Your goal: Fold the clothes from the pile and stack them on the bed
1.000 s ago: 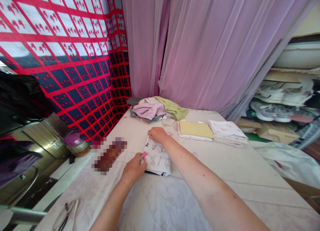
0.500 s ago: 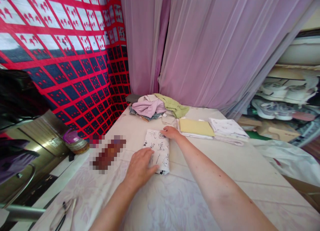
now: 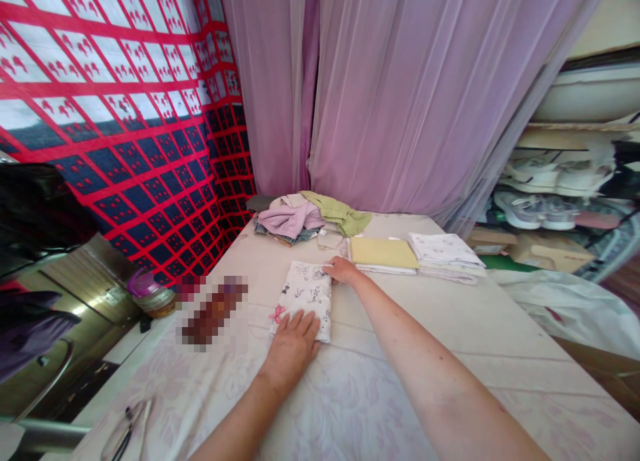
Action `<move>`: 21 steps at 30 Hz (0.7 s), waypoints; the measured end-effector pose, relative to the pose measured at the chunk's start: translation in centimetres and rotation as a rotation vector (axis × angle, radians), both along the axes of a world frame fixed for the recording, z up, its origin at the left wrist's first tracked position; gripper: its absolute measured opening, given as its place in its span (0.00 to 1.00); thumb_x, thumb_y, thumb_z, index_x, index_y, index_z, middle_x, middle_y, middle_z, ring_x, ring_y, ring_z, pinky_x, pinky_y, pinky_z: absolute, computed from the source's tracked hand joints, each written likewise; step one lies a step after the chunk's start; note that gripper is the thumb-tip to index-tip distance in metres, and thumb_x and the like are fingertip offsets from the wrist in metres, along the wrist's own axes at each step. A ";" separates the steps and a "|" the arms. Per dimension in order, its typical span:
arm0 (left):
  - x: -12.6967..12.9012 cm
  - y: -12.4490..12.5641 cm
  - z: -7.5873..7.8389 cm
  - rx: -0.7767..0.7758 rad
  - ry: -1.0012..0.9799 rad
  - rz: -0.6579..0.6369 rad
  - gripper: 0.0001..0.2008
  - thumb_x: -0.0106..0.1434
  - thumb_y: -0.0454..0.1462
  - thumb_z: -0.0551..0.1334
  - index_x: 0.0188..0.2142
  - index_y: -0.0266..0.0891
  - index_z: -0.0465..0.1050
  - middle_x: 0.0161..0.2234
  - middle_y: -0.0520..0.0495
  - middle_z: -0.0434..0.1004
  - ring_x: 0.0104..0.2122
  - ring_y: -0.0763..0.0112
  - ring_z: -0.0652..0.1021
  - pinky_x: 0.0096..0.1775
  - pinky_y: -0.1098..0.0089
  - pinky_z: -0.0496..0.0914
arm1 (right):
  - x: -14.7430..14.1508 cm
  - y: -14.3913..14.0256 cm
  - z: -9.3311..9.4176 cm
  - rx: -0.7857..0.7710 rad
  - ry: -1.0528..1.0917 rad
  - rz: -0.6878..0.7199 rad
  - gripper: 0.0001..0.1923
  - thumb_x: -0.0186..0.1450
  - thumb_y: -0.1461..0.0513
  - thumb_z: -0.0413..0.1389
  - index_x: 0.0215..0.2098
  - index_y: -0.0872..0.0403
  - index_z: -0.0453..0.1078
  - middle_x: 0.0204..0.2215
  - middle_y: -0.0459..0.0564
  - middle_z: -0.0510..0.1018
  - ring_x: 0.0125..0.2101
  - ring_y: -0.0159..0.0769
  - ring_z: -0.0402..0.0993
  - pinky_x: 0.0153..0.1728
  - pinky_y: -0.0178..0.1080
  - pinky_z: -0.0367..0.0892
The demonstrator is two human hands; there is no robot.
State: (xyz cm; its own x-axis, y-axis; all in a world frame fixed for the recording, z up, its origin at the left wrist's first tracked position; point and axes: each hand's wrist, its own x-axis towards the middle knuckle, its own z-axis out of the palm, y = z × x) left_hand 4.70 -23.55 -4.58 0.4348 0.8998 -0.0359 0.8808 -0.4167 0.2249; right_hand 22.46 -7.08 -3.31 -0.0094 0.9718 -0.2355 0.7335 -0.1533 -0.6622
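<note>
A white garment (image 3: pixel 303 286) with black line prints and a small red checked bow is folded into a rectangle on the bed sheet. My left hand (image 3: pixel 295 341) lies flat over its near end, fingers stretched out. At the far right corner my right hand (image 3: pixel 343 270) is closed on the garment's edge; its fingertips are partly hidden. Just beyond and to the right lies a folded yellow cloth (image 3: pixel 384 253) on top of white fabric. Next to it sits a folded white patterned cloth (image 3: pixel 443 248) on another folded piece.
A loose heap of clothes (image 3: pixel 290 218), lilac, green and denim, lies at the far end by the purple curtain (image 3: pixel 390 101). Eyeglasses (image 3: pixel 125 431) rest near the left edge. A blurred-out item (image 3: pixel 215 314) is left of the garment. Shoes (image 3: pixel 535 208) stand on shelves at right.
The garment now lies flatter and wider, with the red bow showing at its left. My left hand has come down flat onto its near end. My right hand stays at the far corner.
</note>
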 end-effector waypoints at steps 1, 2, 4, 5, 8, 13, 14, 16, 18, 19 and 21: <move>-0.1 0.0 -0.1 0.012 -0.012 -0.003 0.21 0.64 0.37 0.55 0.57 0.49 0.65 0.61 0.49 0.62 0.61 0.59 0.61 0.62 0.52 0.52 | 0.1 -0.3 0.1 -0.002 0.049 -0.010 0.17 0.59 0.58 0.57 0.46 0.56 0.70 0.26 0.46 0.77 0.19 0.29 0.70 0.23 0.31 0.63; -0.3 -0.1 -0.1 0.022 -0.036 -0.005 0.21 0.63 0.36 0.55 0.56 0.49 0.66 0.60 0.49 0.63 0.61 0.59 0.61 0.62 0.53 0.52 | 0.2 -0.6 0.2 -0.004 0.100 -0.019 0.18 0.60 0.59 0.57 0.48 0.55 0.68 0.25 0.44 0.77 0.18 0.27 0.68 0.23 0.30 0.63; -0.8 -0.1 -0.2 0.025 -0.122 0.001 0.20 0.63 0.36 0.54 0.54 0.49 0.69 0.59 0.50 0.66 0.60 0.62 0.63 0.62 0.55 0.53 | 0.5 -1.2 0.6 -0.003 0.199 -0.031 0.20 0.61 0.60 0.55 0.52 0.53 0.65 0.23 0.42 0.75 0.17 0.26 0.66 0.21 0.28 0.62; -1.1 0.0 -0.2 0.021 -0.193 0.018 0.19 0.64 0.36 0.53 0.53 0.48 0.69 0.58 0.51 0.68 0.59 0.63 0.65 0.62 0.57 0.53 | 0.7 -1.6 1.0 -0.001 0.247 -0.033 0.20 0.62 0.61 0.54 0.53 0.52 0.64 0.23 0.41 0.74 0.17 0.25 0.66 0.20 0.28 0.61; -1.8 0.3 0.5 -0.013 -0.521 0.132 0.20 0.66 0.41 0.48 0.52 0.45 0.71 0.53 0.50 0.73 0.55 0.66 0.70 0.58 0.64 0.61 | 1.9 -2.9 2.3 -0.002 0.380 -0.016 0.19 0.63 0.59 0.52 0.52 0.50 0.65 0.23 0.41 0.74 0.18 0.25 0.67 0.19 0.26 0.58; -1.7 1.2 3.1 -0.116 -1.071 0.311 0.28 0.65 0.50 0.45 0.52 0.36 0.70 0.50 0.46 0.76 0.52 0.62 0.73 0.53 0.65 0.66 | 5.6 -5.4 4.4 -0.006 0.609 0.110 0.16 0.62 0.57 0.52 0.46 0.53 0.71 0.32 0.48 0.78 0.28 0.28 0.72 0.29 0.29 0.65; -1.5 1.4 3.6 -0.153 -1.139 0.312 0.28 0.64 0.51 0.46 0.52 0.35 0.69 0.50 0.45 0.76 0.52 0.61 0.73 0.54 0.64 0.65 | 6.5 -5.9 4.7 -0.012 0.639 0.163 0.16 0.61 0.58 0.54 0.46 0.54 0.71 0.33 0.48 0.78 0.30 0.28 0.72 0.31 0.30 0.65; -1.1 1.7 4.4 -0.242 -1.254 0.309 0.28 0.62 0.51 0.49 0.52 0.35 0.69 0.50 0.43 0.76 0.51 0.60 0.73 0.54 0.62 0.65 | 8.1 -6.6 5.3 -0.005 0.593 0.237 0.18 0.55 0.60 0.59 0.44 0.55 0.72 0.31 0.46 0.78 0.30 0.29 0.71 0.32 0.30 0.64; -0.5 1.9 4.8 -0.362 -1.340 0.332 0.27 0.61 0.51 0.51 0.51 0.36 0.69 0.49 0.43 0.77 0.49 0.59 0.75 0.52 0.61 0.67 | 9.6 -7.1 6.0 0.051 0.432 0.252 0.16 0.51 0.61 0.61 0.39 0.57 0.74 0.28 0.43 0.77 0.29 0.30 0.70 0.31 0.31 0.63; -0.3 1.9 4.9 -0.427 -1.367 0.355 0.27 0.61 0.50 0.51 0.51 0.36 0.69 0.48 0.42 0.77 0.48 0.58 0.76 0.51 0.60 0.68 | 10.3 -7.3 6.5 0.084 0.376 0.257 0.15 0.50 0.61 0.61 0.37 0.57 0.74 0.27 0.42 0.76 0.29 0.30 0.69 0.32 0.31 0.63; 0.4 2.1 5.0 -0.572 -1.386 0.421 0.26 0.61 0.49 0.50 0.51 0.36 0.69 0.46 0.41 0.78 0.45 0.57 0.78 0.48 0.58 0.70 | 11.6 -7.6 7.4 0.167 0.279 0.254 0.12 0.51 0.60 0.61 0.33 0.57 0.75 0.26 0.42 0.76 0.30 0.31 0.69 0.33 0.32 0.62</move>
State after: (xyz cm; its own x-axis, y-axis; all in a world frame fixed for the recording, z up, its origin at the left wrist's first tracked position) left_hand 5.07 -21.46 0.42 0.1460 0.9682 -0.2030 -0.1147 0.2204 0.9686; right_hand 34.10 -14.72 4.12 -0.2952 0.9550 -0.0292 0.5228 0.1359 -0.8415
